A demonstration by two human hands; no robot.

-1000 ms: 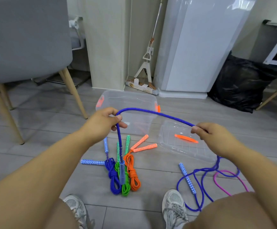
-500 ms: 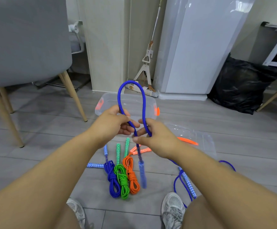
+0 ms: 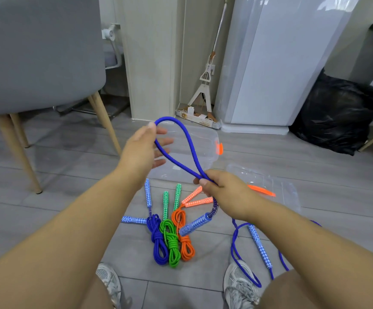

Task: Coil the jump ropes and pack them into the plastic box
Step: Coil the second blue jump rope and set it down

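Observation:
A blue jump rope (image 3: 190,143) forms a loop in the air above the clear plastic box (image 3: 207,139). My right hand (image 3: 223,190) pinches both strands where the loop crosses, and one patterned handle (image 3: 195,224) dangles below it. My left hand (image 3: 143,148) has its fingers spread, with the loop's top draped over the thumb. The rope's slack and its other handle (image 3: 259,244) trail on the floor by my right shoe. Three coiled ropes lie on the floor: blue (image 3: 157,241), green (image 3: 171,244), orange (image 3: 184,237).
The box's clear lid (image 3: 270,186) with an orange latch lies on the floor to the right. A grey chair (image 3: 36,52) stands at the left, a black bag (image 3: 337,117) at the right, a mop (image 3: 205,85) and a white appliance (image 3: 277,63) behind.
My left hand let go of its pinch, opened and moved up and left inside the loop. My right hand took over both strands and dropped lower; the hanging handle swung right.

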